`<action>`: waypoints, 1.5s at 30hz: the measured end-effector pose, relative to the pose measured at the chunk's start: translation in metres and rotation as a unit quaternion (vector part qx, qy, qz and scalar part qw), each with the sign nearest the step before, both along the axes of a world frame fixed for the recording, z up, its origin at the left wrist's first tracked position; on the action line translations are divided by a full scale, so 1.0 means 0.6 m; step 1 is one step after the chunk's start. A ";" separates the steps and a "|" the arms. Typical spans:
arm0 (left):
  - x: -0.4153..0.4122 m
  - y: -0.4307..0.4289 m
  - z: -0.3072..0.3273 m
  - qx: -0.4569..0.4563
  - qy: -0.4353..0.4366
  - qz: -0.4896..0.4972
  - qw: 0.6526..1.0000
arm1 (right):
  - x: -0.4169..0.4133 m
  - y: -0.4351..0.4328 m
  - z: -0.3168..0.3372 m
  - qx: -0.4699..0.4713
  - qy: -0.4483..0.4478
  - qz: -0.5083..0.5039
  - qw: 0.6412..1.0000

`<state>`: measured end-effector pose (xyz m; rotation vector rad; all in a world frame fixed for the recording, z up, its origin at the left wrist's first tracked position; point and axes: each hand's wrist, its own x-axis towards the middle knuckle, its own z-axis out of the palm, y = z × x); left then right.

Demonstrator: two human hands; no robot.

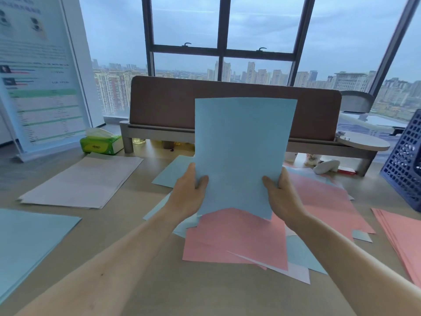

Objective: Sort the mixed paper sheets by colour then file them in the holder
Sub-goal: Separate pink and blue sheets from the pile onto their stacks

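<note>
Above the desk (159,281), in the head view, your hands hold a pale blue sheet (245,156) upright. Your left hand (189,195) pinches its lower left edge and your right hand (282,195) its lower right. It looks smooth and blank. Beneath lies the mixed pile (234,238) of pink, blue and white, with a white stack (84,181) and a blue stack (29,242) to the left and a pink stack (405,238) to the right.

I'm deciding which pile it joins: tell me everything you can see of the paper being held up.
The light blue sheet is thin, plain paper, blank on the side shown, held upright in portrait over the mixed heap of pink, blue and white sheets. The left hand and right hand pinch its lower side edges, thumbs in front.
</note>
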<state>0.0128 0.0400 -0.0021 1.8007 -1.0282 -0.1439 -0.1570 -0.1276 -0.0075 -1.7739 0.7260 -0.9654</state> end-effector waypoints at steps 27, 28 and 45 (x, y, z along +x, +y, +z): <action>0.208 0.698 -0.017 0.068 0.165 0.449 0.876 | 0.503 0.480 -0.007 -0.109 0.233 0.346 0.902; 0.203 0.711 -0.022 0.090 0.156 0.451 0.874 | 0.514 0.494 -0.008 -0.135 0.226 0.341 0.903; 0.176 0.691 -0.053 0.257 0.130 0.398 0.871 | 0.558 0.496 -0.050 -0.302 0.245 0.332 0.859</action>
